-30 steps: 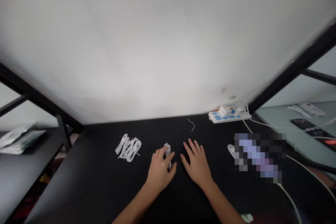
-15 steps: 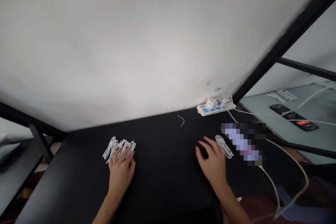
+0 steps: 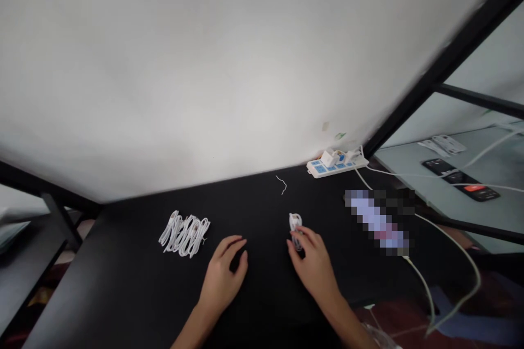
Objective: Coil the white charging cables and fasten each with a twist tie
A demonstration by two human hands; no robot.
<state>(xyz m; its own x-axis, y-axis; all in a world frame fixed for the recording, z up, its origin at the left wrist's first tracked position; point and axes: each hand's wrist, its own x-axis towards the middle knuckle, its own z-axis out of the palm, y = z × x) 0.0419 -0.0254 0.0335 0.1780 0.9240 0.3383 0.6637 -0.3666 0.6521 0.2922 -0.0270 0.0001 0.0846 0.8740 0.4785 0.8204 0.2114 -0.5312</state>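
Note:
Several coiled white cables (image 3: 185,234) lie side by side on the left of the black table (image 3: 135,294). My left hand (image 3: 223,271) is to the right of these coils, apart from them, with its fingers curved, thumb and fingers apart, and nothing in it. Further right, my right hand (image 3: 311,262) grips a single coiled white cable (image 3: 295,220) between thumb and fingers, just over the tabletop. Its lower part is partly hidden by the fingers.
A white power strip (image 3: 338,166) with plugged-in adapters stands by the wall. A blurred-out device (image 3: 376,223) with a white cord (image 3: 426,289) lies to the right. A thin white thread (image 3: 282,184) lies near the back edge. Beyond the black frame, a dark phone-like object (image 3: 460,180) rests on a glass surface.
My left hand has left the group of coils and moved right. My right hand has taken hold of the single coil beside the blurred device and brought it left.

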